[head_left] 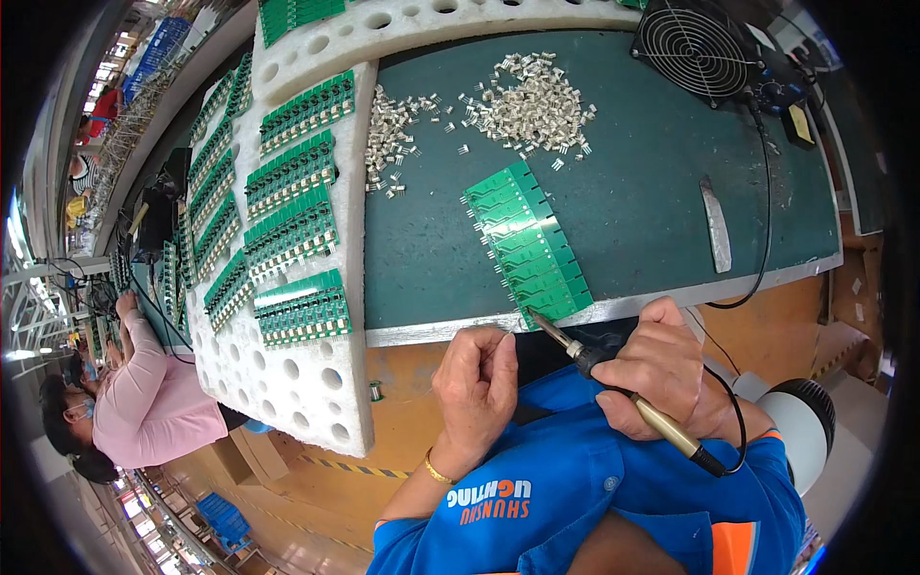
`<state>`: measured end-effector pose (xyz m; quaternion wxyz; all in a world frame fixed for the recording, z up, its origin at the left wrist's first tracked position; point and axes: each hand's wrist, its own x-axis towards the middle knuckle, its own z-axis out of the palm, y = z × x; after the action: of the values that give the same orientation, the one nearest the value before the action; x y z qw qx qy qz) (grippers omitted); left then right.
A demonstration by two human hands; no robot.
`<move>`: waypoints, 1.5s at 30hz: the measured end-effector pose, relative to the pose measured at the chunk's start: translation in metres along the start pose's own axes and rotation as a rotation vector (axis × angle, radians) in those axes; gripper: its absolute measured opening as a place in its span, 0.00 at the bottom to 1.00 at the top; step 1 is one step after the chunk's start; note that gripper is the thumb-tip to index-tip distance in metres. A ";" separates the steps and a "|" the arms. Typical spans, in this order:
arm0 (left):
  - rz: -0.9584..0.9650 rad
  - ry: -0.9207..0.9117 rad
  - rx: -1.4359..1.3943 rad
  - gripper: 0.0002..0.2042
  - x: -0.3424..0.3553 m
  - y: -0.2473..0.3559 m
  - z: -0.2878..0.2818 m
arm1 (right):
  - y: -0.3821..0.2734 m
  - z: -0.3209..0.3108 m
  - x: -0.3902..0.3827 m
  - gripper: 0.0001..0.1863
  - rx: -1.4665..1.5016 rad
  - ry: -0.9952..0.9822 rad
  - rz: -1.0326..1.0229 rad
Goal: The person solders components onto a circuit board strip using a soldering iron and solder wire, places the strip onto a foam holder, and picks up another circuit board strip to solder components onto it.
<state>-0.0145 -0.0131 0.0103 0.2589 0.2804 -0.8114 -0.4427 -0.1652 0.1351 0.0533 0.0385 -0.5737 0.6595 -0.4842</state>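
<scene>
My right hand (661,364) grips a soldering iron (663,428) by its handle. The iron's tip touches the near end of a long green circuit board panel (522,240), which lies slanted on the green work mat (652,192). My left hand (474,379) sits just left of the tip at the mat's near edge. Its fingers are pinched on a thin solder wire that is hard to make out. A gold bracelet is on that wrist.
Two piles of small metal components (532,105) (388,139) lie at the far side of the mat. A white foam tray (297,374) to the left carries rows of green boards (287,230). There is a black fan (695,48) far right and a metal bar (715,225). A person in pink (153,398) works at the left.
</scene>
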 end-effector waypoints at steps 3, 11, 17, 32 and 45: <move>-0.014 -0.003 0.001 0.05 0.000 0.000 0.000 | 0.000 0.001 0.000 0.11 -0.001 0.004 -0.006; -0.005 0.006 0.000 0.05 0.001 0.001 0.001 | 0.000 0.001 0.000 0.12 -0.014 -0.010 -0.010; -0.019 0.028 -0.015 0.06 -0.002 -0.004 -0.001 | 0.000 -0.004 -0.002 0.10 -0.026 -0.006 -0.009; -0.158 0.050 -0.175 0.07 -0.022 -0.024 -0.002 | 0.009 -0.016 -0.002 0.13 0.053 -0.078 0.040; -0.112 0.025 -0.130 0.05 -0.018 -0.010 0.003 | 0.007 -0.013 -0.006 0.12 0.071 -0.055 0.022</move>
<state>-0.0014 -0.0035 -0.0028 0.2614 0.3133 -0.7607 -0.5047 -0.1761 0.1470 0.0518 0.0823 -0.5778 0.6467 -0.4911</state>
